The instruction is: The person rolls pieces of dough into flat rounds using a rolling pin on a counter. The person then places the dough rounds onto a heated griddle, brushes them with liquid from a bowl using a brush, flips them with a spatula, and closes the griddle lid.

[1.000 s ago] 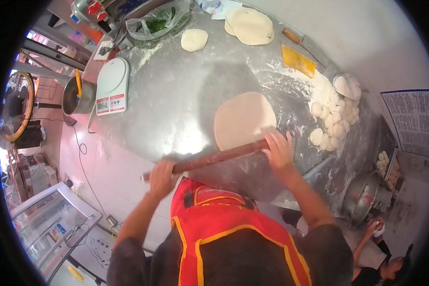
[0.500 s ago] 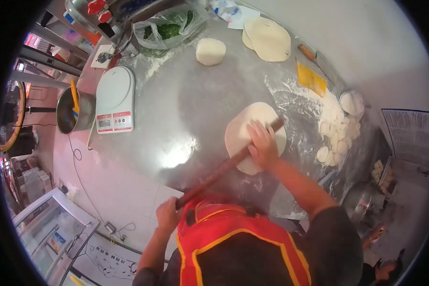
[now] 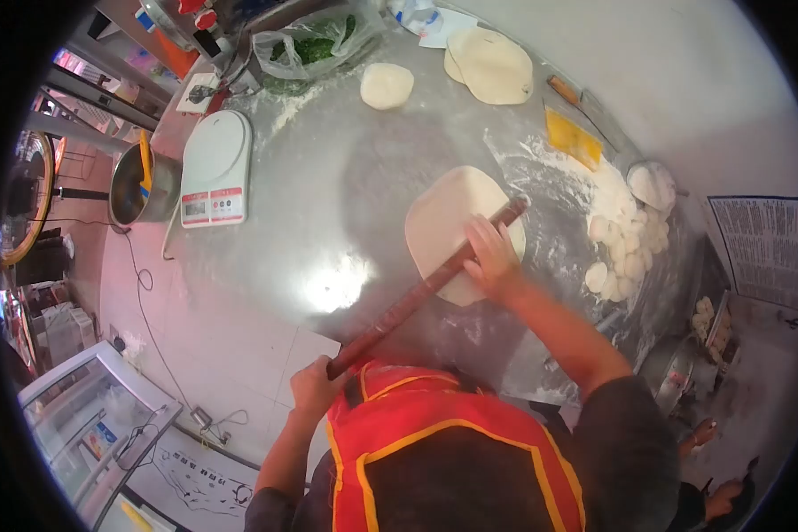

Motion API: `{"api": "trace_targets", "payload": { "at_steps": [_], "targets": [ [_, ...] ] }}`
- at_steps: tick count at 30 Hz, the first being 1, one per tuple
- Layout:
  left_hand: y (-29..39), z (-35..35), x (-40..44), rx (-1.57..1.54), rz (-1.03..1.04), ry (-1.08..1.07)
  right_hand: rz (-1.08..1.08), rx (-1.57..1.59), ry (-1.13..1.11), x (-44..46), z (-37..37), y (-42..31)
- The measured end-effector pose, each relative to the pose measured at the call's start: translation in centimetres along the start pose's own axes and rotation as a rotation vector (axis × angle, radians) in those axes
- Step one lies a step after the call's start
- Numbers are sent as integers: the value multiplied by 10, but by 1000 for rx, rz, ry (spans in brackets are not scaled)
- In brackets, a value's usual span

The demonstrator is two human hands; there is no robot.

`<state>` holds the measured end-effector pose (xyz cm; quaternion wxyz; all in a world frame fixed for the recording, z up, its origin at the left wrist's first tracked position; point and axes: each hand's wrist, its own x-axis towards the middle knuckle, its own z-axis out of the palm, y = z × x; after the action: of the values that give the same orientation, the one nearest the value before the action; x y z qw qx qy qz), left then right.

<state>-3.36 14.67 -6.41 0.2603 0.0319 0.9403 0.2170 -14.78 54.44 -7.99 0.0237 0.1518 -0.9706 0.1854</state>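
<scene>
On the floured metal worktop (image 3: 310, 195), a dough sheet (image 3: 443, 208) lay flat, and everything below is clocked from it, 12 toward the top of the view. Rolling pin (image 3: 399, 313) ran slantwise over it, far end near 2 o'clock, near end off the sheet between 7 and 8. Left hand (image 3: 314, 387) was clamped on that near end, by the red apron (image 3: 443, 410). Right hand (image 3: 498, 264) sat on the pin over the dough, fingers laid across the wood; couldn't tell whether they curled under it. Round dough lump (image 3: 387, 86) at 11 o'clock, bag of greens (image 3: 315, 46) beyond it, also roughly 11. Overlapping flat dough rounds (image 3: 495, 67) at 12. Flat yellow tool (image 3: 574, 139) between 1 and 2, beside loose flour (image 3: 605, 184). Small dough pieces (image 3: 628, 257) bunched at 3, several touching, with a whitish bag (image 3: 651, 186) just above them, between 2 and 3. White scale (image 3: 215, 160) between 9 and 10; metal pot (image 3: 161, 188) farther out that way. Another person's hand (image 3: 704, 432) showed between 4 and 5, well apart; too small to make out its hold.
</scene>
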Motion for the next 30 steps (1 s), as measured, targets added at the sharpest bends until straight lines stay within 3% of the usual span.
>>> {"api": "trace_targets", "payload": {
  "at_steps": [2,3,4,7,13,16,18,19,20,22,23,24,25,30],
  "targets": [
    [9,8,-11,1,18,0,-12,14,71,-38,-14,-4],
    [6,14,-9,14,4,2,-161,-222,24,-17,-10,4],
    [4,17,-9,29,-9,1,-190,-229,85,15,-6,5],
    [19,7,-7,76,2,-51,-107,-44,166,52,10,6],
    [60,58,-27,119,26,-241,66,-12,9,-109,-17,23],
    [60,62,-23,124,158,-69,87,-20,-16,-164,-44,17],
    [64,29,11,226,288,-52,165,-75,-42,-175,-49,33],
    [76,8,36,263,504,143,208,-97,-70,-183,-48,34],
    [84,-15,62,351,505,48,272,-44,-60,-189,-44,31],
    [113,-48,114,405,796,283,400,55,-30,-198,-36,25],
    [126,-51,138,446,735,226,481,-21,3,-191,-33,16],
    [133,-44,164,348,823,340,567,-97,34,-179,-28,1],
    [135,-29,191,317,791,312,652,-175,65,-170,-25,-5],
    [235,-46,312,444,830,464,764,-482,266,-76,-42,98]
  ]
}}
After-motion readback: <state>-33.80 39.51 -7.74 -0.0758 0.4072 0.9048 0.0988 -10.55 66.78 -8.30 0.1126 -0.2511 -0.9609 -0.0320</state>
